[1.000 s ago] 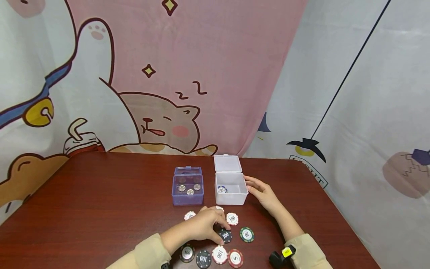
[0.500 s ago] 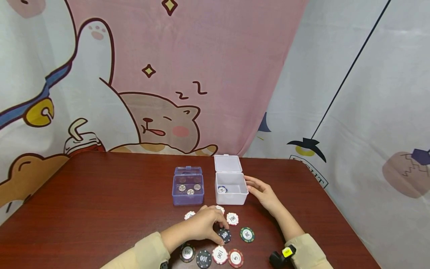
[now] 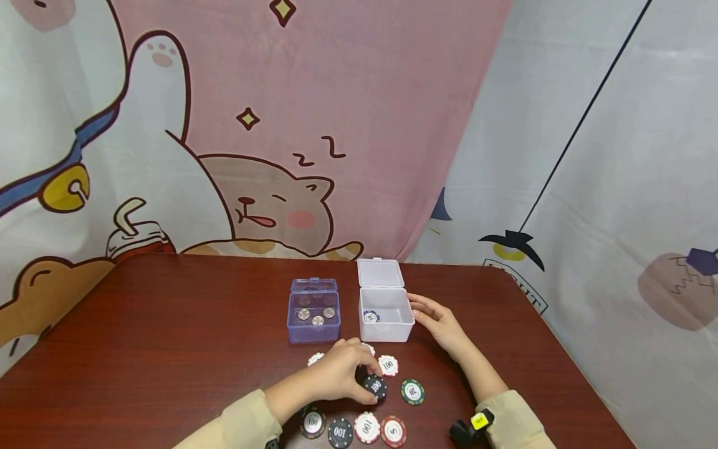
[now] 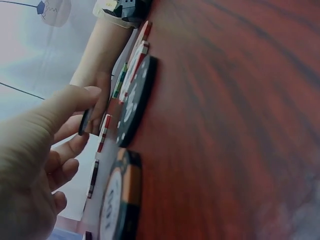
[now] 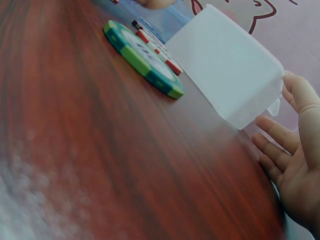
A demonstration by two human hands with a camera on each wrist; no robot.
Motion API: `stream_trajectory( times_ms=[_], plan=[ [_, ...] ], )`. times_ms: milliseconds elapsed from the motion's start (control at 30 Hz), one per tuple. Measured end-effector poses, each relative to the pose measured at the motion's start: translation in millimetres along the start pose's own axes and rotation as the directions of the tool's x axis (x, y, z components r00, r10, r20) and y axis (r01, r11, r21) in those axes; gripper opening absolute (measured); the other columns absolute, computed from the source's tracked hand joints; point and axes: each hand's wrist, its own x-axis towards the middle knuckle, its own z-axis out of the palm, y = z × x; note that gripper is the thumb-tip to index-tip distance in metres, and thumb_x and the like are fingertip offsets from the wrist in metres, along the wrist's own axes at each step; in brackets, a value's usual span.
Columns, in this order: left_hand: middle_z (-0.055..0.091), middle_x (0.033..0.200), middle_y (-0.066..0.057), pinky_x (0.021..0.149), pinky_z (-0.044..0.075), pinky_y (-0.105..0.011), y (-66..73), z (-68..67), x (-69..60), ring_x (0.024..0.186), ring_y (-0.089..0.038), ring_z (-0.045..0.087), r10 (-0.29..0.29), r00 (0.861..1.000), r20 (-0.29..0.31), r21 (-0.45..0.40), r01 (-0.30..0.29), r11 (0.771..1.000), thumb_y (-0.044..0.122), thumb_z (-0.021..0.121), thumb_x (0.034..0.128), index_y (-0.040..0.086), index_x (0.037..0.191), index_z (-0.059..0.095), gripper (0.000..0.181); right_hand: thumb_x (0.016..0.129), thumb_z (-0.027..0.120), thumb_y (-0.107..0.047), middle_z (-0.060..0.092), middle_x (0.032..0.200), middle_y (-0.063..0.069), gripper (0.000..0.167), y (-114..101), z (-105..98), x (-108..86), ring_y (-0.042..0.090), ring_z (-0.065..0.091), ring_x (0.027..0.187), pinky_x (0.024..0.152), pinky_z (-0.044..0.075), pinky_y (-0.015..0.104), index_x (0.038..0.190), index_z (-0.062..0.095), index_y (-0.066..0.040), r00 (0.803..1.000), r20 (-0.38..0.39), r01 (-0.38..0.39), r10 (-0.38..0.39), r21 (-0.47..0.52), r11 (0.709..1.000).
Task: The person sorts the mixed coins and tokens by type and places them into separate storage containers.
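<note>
My left hand (image 3: 342, 369) pinches a black poker chip (image 3: 374, 388) marked 100 between thumb and fingers. The left wrist view shows this chip edge-on, raised off the table. My right hand (image 3: 442, 324) touches the right side of a white plastic box (image 3: 392, 331), its thumb at the front corner; in the right wrist view the fingers are relaxed beside the box wall. The box lid (image 3: 381, 273) stands raised at the back. One blue-edged chip (image 3: 371, 317) lies inside. Part of a white chip (image 3: 368, 349) shows behind the left hand.
A blue translucent box (image 3: 314, 335), lid raised, holds several silver coins (image 3: 318, 320) left of the white box. Around the left hand lie a red-and-white chip (image 3: 388, 365), a green chip (image 3: 412, 391), a red chip (image 3: 394, 431) and several black and white chips on the brown table (image 3: 168, 349).
The black chip, flat on the table under the left fingertips earlier, is now lifted slightly in the left hand's pinch. The right hand has stayed at the white box.
</note>
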Motion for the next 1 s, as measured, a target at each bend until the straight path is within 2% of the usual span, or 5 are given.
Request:
stream_trajectory(
  times_ms=[100,267,500,800,1000],
  plan=[
    [0.055,0.079,0.02,0.073,0.032,-0.021,0.3,-0.5,1.5,0.082,0.0,0.046,0.004,0.999,-0.037,-0.031,-0.005,1.0,0.027,0.087,0.0617,0.021,0.088,0.073,0.031,0.094,0.056,-0.002,0.056,0.123,0.031,0.042,3,-1,0.8,0.045,0.051,0.115,0.085,0.045,0.023,0.134,0.048,0.009,1.0,0.001,0.006,-0.006,0.005,1.0],
    [0.057,0.082,0.02,0.075,0.032,-0.021,2.4,-3.4,3.2,0.083,-0.006,0.049,-0.02,0.997,-0.078,-0.064,0.015,0.998,0.025,0.086,0.0634,0.02,0.092,0.073,0.032,0.095,0.058,-0.006,0.057,0.123,0.027,0.042,24,-5,5.1,0.042,0.052,0.114,0.086,0.045,0.024,0.135,0.05,0.004,1.0,-0.005,0.023,-0.023,0.01,1.0],
    [0.06,0.088,0.018,0.08,0.034,-0.026,6.1,-9.7,7.5,0.087,-0.008,0.049,-0.046,0.99,-0.132,-0.064,0.038,0.997,0.027,0.085,0.0663,0.019,0.095,0.073,0.032,0.094,0.057,-0.003,0.056,0.123,0.03,0.042,-1,0,-0.1,0.042,0.051,0.115,0.086,0.044,0.023,0.134,0.048,0.007,1.0,0.001,-0.002,0.002,-0.004,1.0],
    [0.061,0.087,0.015,0.085,0.035,-0.033,8.5,-19.0,15.2,0.088,-0.006,0.047,-0.048,0.97,-0.238,-0.093,0.026,0.995,0.023,0.085,0.0648,0.015,0.096,0.074,0.034,0.094,0.057,-0.002,0.057,0.123,0.029,0.042,0,0,-0.2,0.043,0.052,0.115,0.086,0.045,0.023,0.134,0.049,0.008,1.0,0.001,0.014,-0.014,-0.007,1.0],
    [0.062,0.088,0.013,0.081,0.035,-0.032,7.6,-25.2,22.8,0.087,-0.009,0.047,-0.073,0.963,-0.26,-0.068,0.057,0.996,0.025,0.085,0.0668,0.015,0.097,0.074,0.033,0.094,0.057,-0.003,0.057,0.122,0.028,0.042,0,1,-0.5,0.04,0.053,0.114,0.086,0.045,0.024,0.134,0.049,0.008,1.0,0.002,0.015,-0.015,-0.01,1.0]
  ],
)
